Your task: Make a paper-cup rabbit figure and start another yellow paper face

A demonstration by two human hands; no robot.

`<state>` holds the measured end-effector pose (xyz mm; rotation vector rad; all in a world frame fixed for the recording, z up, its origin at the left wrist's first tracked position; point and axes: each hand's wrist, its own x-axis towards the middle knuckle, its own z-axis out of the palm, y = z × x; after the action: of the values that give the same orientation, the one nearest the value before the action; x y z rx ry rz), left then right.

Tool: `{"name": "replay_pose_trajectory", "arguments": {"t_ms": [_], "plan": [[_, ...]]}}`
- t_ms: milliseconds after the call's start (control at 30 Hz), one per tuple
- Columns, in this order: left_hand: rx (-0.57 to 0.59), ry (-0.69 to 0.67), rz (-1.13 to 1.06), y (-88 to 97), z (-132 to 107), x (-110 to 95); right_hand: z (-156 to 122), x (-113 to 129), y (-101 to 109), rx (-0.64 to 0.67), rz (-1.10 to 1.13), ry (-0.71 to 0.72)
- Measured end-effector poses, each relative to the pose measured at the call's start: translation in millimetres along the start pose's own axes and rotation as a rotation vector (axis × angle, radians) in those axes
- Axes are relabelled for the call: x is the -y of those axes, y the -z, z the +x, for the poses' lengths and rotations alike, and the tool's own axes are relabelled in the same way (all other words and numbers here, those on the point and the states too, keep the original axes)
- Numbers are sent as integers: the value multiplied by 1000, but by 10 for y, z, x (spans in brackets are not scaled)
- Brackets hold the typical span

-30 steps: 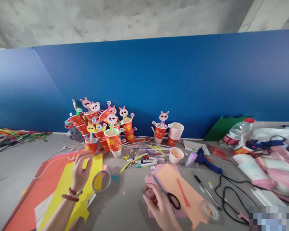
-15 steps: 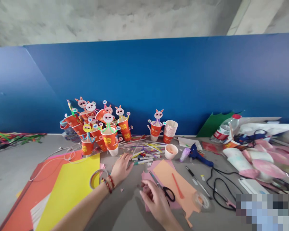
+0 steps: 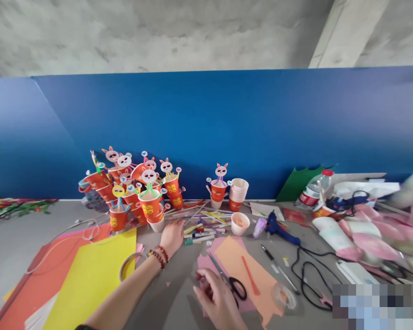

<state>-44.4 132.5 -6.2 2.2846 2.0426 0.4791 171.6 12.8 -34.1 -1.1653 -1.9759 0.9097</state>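
My left hand [image 3: 172, 237], with red bead bracelets at the wrist, reaches forward with fingers stretched out. Its fingertips are at the left end of a pile of markers [image 3: 202, 239] and thin colored sticks [image 3: 216, 219]; whether they touch any is unclear. Lower down, my right hand [image 3: 216, 293] is curled above pink paper, with its fingers bent inward. Whatever lies inside them cannot be made out. Black-handled scissors [image 3: 237, 288] rest beside it, partly on an orange paper sheet [image 3: 229, 251]. Beyond my left hand stand several red paper cups with rabbit-faced figures [image 3: 149, 201].
A yellow sheet [image 3: 99, 261] lies at left. One rabbit cup [image 3: 218, 191] stands by stacked cups [image 3: 238, 195]. At right are a blue glue gun [image 3: 278, 229], clear tape [image 3: 284, 297], a pen [image 3: 278, 266], a bottle [image 3: 315, 189], and black cable [image 3: 304, 270].
My left hand has moved slightly forward to the pile, its thumb now less spread. My right hand stays curled by the scissors. The view has shifted a little.
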Motion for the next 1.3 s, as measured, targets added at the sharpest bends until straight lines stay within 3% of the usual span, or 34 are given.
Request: {"name": "replay_pose_trajectory", "arguments": {"t_ms": [200,400,533,733,933,1300], "plan": [[-17,-22,18,39,26,-77,-4,39,14,40,-8,-26],[-52,-72,0,-99,549,-449,21,-22,2,69,10,-27],[-72,-53,-3,-189,847,-561,50,-118,-39,34,5,22],[-58,-92,2,-275,795,-560,64,-227,-124,66,-31,-4],[-48,-103,2,-305,707,-511,58,-177,-109,83,10,39],[-70,-23,46,-390,1144,-603,102,-332,-234,63,-73,-41]]}}
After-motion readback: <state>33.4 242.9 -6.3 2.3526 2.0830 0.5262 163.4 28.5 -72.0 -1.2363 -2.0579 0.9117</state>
